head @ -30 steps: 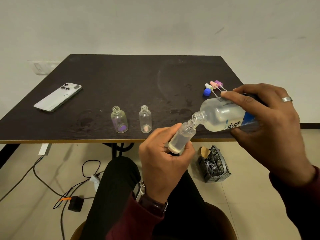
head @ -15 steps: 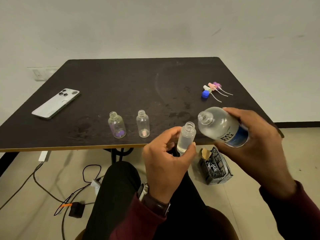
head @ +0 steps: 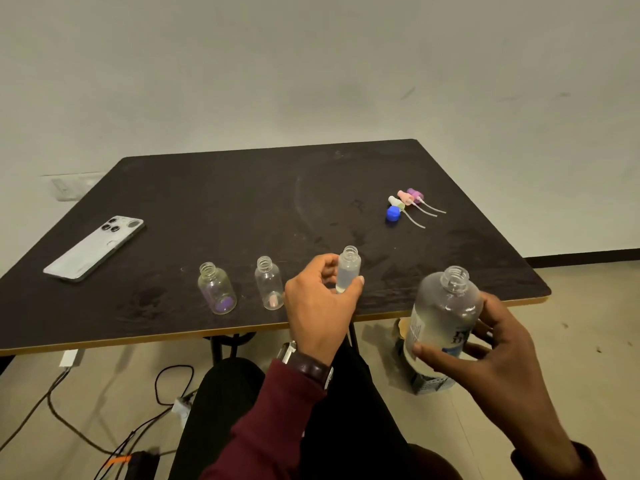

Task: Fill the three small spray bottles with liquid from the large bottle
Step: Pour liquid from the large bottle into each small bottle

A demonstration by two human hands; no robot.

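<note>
My left hand [head: 320,306] grips a small clear bottle [head: 348,270] holding liquid, upright just above the table's near edge. To its left two small bottles stand uncapped on the table: one with a purple tint at its base [head: 216,288], one with a pink tint [head: 269,283]. My right hand [head: 491,351] holds the large clear bottle [head: 443,317] upright and uncapped, off the table's front right. Three spray tops [head: 407,199] and a blue cap [head: 392,214] lie at the table's far right.
A white phone [head: 95,247] lies face down at the left of the dark table [head: 242,202]. Cables [head: 104,434] run over the floor below. My legs are under the near edge. A dark basket is partly hidden behind the large bottle.
The large bottle has tipped back upright and come away to the right and down. My left hand has carried the small filled bottle forward over the table's near edge. The view tilted down.
</note>
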